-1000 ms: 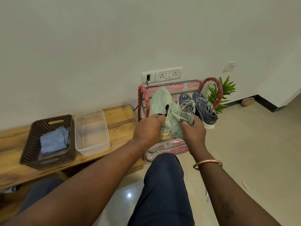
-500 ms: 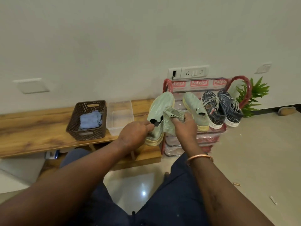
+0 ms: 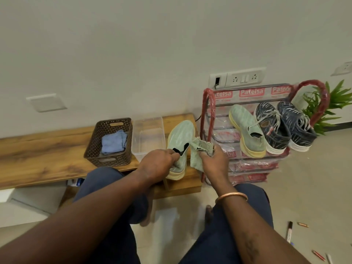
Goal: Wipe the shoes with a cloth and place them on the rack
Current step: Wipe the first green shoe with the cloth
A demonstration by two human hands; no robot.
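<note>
My left hand (image 3: 157,164) grips the heel of a pale green shoe (image 3: 181,136) with a yellow sole, held toe-away over the wooden bench. My right hand (image 3: 214,162) holds a crumpled green cloth (image 3: 198,149) against the shoe's right side. The matching green shoe (image 3: 245,126) rests on the top shelf of the red shoe rack (image 3: 208,103), beside a pair of dark blue patterned sneakers (image 3: 282,122).
On the wooden bench (image 3: 38,149) stand a brown perforated basket (image 3: 112,159) holding a blue cloth (image 3: 113,141) and an empty clear plastic tub (image 3: 148,134). A green plant (image 3: 335,103) stands right of the rack. Pens (image 3: 289,231) lie on the floor at right.
The view has swung left and pulled back, so the rack now lies to the right. The green shoe in my hands has come away from the rack to above the bench.
</note>
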